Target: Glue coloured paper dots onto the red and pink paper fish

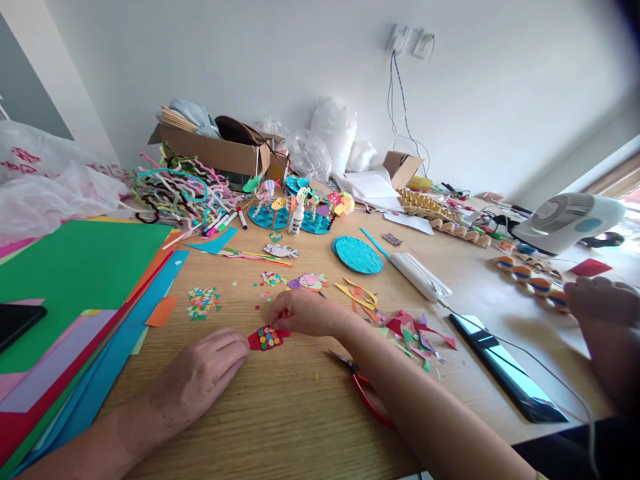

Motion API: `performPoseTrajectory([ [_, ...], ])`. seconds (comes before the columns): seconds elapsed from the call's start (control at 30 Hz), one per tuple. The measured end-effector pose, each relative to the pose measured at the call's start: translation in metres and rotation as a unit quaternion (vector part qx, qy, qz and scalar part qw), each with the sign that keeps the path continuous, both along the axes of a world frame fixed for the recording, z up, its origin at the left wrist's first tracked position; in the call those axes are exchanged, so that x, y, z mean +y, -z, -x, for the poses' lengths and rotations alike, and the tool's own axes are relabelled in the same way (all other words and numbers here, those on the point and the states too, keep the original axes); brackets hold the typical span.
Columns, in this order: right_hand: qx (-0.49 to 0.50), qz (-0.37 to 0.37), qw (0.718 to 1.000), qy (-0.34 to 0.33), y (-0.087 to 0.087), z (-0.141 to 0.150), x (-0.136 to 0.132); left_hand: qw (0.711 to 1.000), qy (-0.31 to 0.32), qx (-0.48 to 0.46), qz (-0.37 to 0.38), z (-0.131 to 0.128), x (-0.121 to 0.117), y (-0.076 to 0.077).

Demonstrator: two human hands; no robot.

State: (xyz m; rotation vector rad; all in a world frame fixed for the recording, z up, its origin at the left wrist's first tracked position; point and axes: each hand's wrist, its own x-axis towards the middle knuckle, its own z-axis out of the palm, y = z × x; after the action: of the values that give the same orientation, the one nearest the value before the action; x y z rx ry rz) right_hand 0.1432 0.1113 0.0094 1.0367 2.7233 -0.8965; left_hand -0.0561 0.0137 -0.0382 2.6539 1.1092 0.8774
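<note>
A small red paper fish [267, 339] covered with colored dots lies on the wooden table. My left hand [213, 363] has its fingers together, their tips holding the fish at its left end. Over the fish's right end, my right hand [300, 312] is closed in a pinch; whatever is between the fingertips is hidden. Just beyond lie small round paper dots [273, 279] and purple and pink paper fish [306, 282]. Red-handled scissors [367, 393] lie partly under my right forearm. A pile of paper confetti [204, 303] is farther left.
Colored paper sheets [85, 293] fill the left side. Yellow scissors [356, 295], paper scraps [415, 333], blue discs [357, 255], a power strip [420, 275] and a phone [507, 367] are rightward. A glue bottle [297, 220] stands behind. Another person's hand [603, 300] rests at far right.
</note>
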Motion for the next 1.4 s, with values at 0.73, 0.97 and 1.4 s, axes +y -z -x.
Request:
performPoseTrajectory([
  [0.73, 0.023, -0.011, 1.0, 0.001, 0.004, 0.0, -0.002, 1.0, 0.001, -0.006, 0.024, 0.003, 0.0, 0.006],
  [0.97, 0.006, -0.012, 1.0, -0.006, 0.002, 0.001, -0.002, 0.999, 0.001, -0.008, 0.042, 0.004, 0.0, 0.007],
  [1.4, 0.076, 0.025, 0.995, 0.058, -0.008, -0.01, 0.0, 0.997, -0.014, -0.016, 0.08, 0.005, 0.002, 0.01],
])
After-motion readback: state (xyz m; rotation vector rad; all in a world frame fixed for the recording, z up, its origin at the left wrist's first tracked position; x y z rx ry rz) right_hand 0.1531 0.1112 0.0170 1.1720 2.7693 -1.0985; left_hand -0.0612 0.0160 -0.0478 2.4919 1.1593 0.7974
